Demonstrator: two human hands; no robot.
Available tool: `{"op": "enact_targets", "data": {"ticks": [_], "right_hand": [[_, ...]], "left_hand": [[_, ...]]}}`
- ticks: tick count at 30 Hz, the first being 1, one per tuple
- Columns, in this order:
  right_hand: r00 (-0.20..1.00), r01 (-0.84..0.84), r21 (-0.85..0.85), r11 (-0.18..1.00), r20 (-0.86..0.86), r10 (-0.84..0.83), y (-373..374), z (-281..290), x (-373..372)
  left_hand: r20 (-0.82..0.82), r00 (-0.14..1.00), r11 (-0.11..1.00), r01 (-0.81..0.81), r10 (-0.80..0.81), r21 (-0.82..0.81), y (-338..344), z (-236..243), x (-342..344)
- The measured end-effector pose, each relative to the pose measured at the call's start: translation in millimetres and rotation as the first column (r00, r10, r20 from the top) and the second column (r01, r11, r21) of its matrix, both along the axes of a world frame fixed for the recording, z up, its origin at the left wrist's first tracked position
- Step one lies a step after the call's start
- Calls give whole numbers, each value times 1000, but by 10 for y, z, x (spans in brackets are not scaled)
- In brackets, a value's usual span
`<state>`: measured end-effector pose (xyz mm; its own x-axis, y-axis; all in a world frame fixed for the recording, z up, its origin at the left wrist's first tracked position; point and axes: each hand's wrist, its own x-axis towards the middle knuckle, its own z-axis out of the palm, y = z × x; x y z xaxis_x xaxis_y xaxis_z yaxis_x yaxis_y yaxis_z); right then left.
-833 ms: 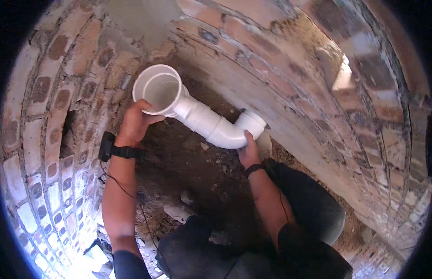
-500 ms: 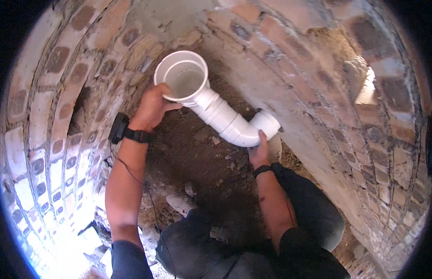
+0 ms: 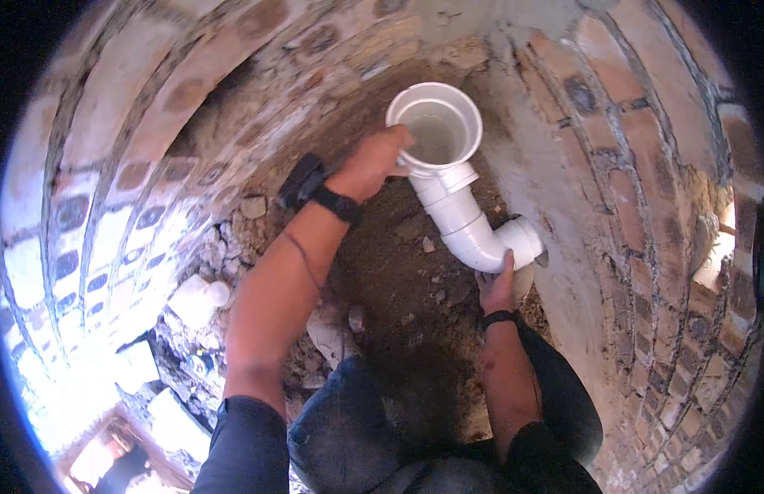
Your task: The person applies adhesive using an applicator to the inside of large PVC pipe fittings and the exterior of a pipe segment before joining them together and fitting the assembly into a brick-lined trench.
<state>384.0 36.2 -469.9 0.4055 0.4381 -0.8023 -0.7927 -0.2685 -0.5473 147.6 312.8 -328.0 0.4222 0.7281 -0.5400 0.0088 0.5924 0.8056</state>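
A white plastic drainpipe fitting (image 3: 456,216) slants across the upper middle, with a wide open round mouth (image 3: 434,123) at its far end and a bent elbow (image 3: 477,247) at its near end. The elbow's right end meets a hole in the right-hand wall. My left hand (image 3: 374,165) grips the rim of the wide mouth on its left side, fingers hidden in part behind and inside it. Under the elbow, my right hand (image 3: 497,288) cups the pipe, its thumb up along the side. A dark strap with a black device (image 3: 304,181) is on my left wrist.
Brick walls (image 3: 176,90) stand close on the left and right, the right one smeared with mortar (image 3: 555,156). Between them is dark soil (image 3: 390,255) with small stones. Rubble and a pale container (image 3: 197,300) lie at left, in glare. My bent knees (image 3: 349,420) are below.
The view has swung left, so walls, pipe and hands appear farther right. The pipe looks steeper, and both hands keep their hold on it. More rubble shows at lower left.
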Motion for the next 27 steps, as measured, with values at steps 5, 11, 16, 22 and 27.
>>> {"op": "enact_targets", "data": {"ticks": [5,11,16,22,27], "right_hand": [[975,-191,-335,922,39,217,-180,150,-42],[795,-564,-153,812,165,583,-352,1148,-937],[335,-862,-146,485,555,762,-528,2333,-1215],[-28,-886,-253,389,866,499,-603,3872,-810],[-46,-897,-178,405,948,315,-673,4275,-707]], "left_hand": [[-4,993,953,-115,121,279,-506,574,-32],[86,996,999,-36,38,-17,-2489,941,-1617],[-39,771,761,-634,635,-136,-4515,1302,-2831],[-78,608,594,-791,790,-144,-5913,1215,-3310],[-143,570,556,-821,809,-127,-6208,1658,-3295]]}}
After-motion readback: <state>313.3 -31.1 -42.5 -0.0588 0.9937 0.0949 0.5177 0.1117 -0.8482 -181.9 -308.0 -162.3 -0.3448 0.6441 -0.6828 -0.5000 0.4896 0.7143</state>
